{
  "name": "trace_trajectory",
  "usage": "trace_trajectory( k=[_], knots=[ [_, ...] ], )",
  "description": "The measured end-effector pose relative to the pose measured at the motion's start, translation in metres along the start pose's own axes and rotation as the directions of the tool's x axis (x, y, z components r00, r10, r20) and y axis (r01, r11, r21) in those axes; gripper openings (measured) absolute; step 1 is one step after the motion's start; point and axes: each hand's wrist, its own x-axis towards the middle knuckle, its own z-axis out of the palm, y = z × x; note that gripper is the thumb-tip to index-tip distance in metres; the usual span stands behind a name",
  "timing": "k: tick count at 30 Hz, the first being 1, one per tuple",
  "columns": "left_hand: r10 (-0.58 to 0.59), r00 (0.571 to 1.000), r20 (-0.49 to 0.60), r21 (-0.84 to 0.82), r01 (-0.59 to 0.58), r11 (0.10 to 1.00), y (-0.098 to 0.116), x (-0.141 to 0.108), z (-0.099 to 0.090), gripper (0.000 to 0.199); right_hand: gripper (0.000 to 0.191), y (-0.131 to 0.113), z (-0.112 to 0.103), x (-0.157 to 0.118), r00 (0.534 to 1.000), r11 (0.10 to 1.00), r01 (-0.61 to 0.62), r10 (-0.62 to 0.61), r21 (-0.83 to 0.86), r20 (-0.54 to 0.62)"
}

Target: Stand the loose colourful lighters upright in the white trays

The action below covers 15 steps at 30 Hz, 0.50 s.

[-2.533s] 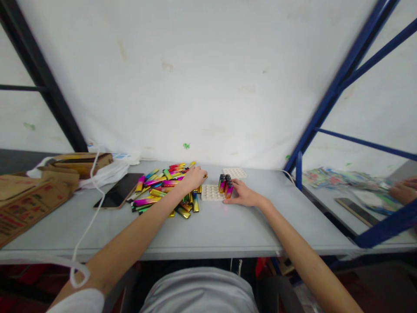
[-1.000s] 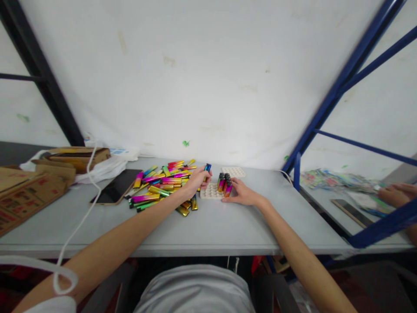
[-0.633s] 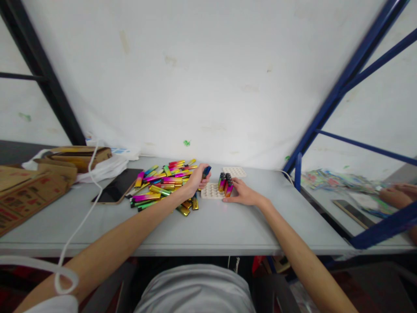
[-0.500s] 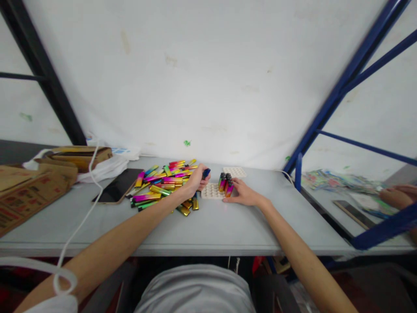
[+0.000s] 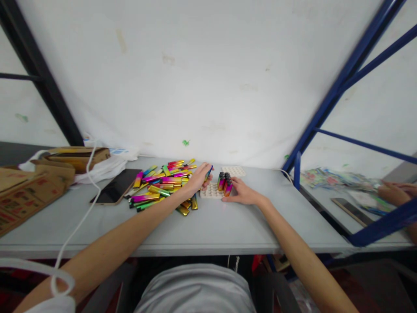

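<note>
My left hand [image 5: 199, 177] is closed around a shiny blue and gold lighter [image 5: 209, 173], tilted above the left part of a white tray with holes [image 5: 210, 191]. Several lighters [image 5: 224, 184] with black tops and purple-orange bodies stand upright toward the tray's right end. My right hand [image 5: 241, 191] curls round that end, thumb at the front corner and fingers beside the standing lighters; its exact contact is partly hidden. Left of the tray, partly behind my left forearm, lies a loose pile of metallic, rainbow-coloured lighters [image 5: 171, 180].
A second white holed tray [image 5: 233, 171] lies behind, near the wall. A phone [image 5: 117, 187], white cable [image 5: 78, 224] and cardboard boxes [image 5: 31, 195] are at left. Past the blue metal frame [image 5: 325, 108], another person's hands [image 5: 395, 192] are over colourful packets.
My left hand has turned, and the lighter in it has shifted slightly right and now shows more of its gold side. My right hand stays at the tray's right end.
</note>
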Motion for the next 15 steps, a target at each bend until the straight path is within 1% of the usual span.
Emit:
trace_trajectory(
  k=[2,3,5,7,9,12,15],
  knots=[
    [0.105,0.994,0.010,0.115,-0.106,0.988,-0.002,0.000,0.002,0.028,0.085,0.001,0.000,0.000,1.000,1.000,0.010,-0.010,0.002,0.001],
    [0.174,0.984,0.025,0.184,-0.176,0.967,-0.002,0.000,0.004,0.027,0.084,0.001,0.001,0.000,1.000,1.000,0.017,-0.017,0.004,0.000],
    [0.311,0.948,0.062,0.326,-0.314,0.892,-0.001,-0.002,0.007,0.025,0.081,0.003,0.002,0.001,1.000,0.999,0.030,-0.030,0.011,-0.004],
    [0.388,0.916,0.101,0.440,-0.391,0.809,0.003,-0.005,0.010,0.024,0.081,0.005,0.003,0.000,0.999,0.999,0.032,-0.032,0.017,-0.017],
    [0.400,0.904,0.151,0.490,-0.420,0.764,0.006,-0.009,0.012,0.025,0.083,0.006,0.004,0.000,0.999,0.999,0.032,-0.032,0.024,-0.029],
    [0.397,0.885,0.242,0.488,-0.465,0.739,0.007,-0.012,0.011,0.023,0.084,0.007,0.004,0.000,0.999,0.999,0.044,-0.043,0.026,-0.033],
    [0.417,0.858,0.300,0.524,-0.514,0.679,0.005,-0.013,0.009,0.020,0.081,0.006,0.003,0.000,0.998,0.999,0.052,-0.052,0.011,-0.018]
  ],
)
